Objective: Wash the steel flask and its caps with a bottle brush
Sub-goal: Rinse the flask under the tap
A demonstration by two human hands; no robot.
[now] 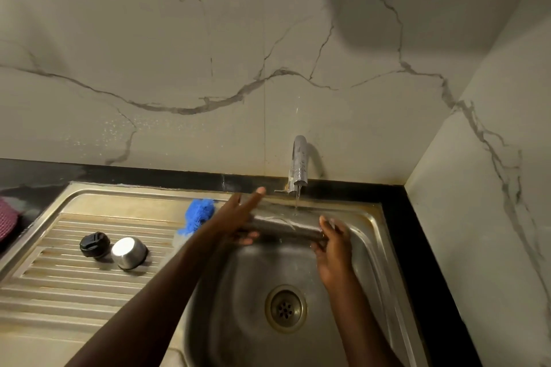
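The steel flask (286, 225) lies on its side over the sink basin (366, 235), under a thin stream of water from the tap (299, 162). My left hand (238, 219) holds its left end, thumb curled underneath and upper fingers stretched out above it. My right hand (332, 243) grips its right end. On the ribbed drainboard (59, 274) stand the black inner cap (94, 244) and the steel outer cap (129, 253), upside down, side by side. The blue bottle brush (198, 214) lies at the drainboard's back right, partly behind my left arm.
The drain (285, 308) sits in the basin's middle. A pink cloth (7, 219) lies on the black counter (417, 262) at the far left. Marble wall tiles stand close behind the tap and along the right.
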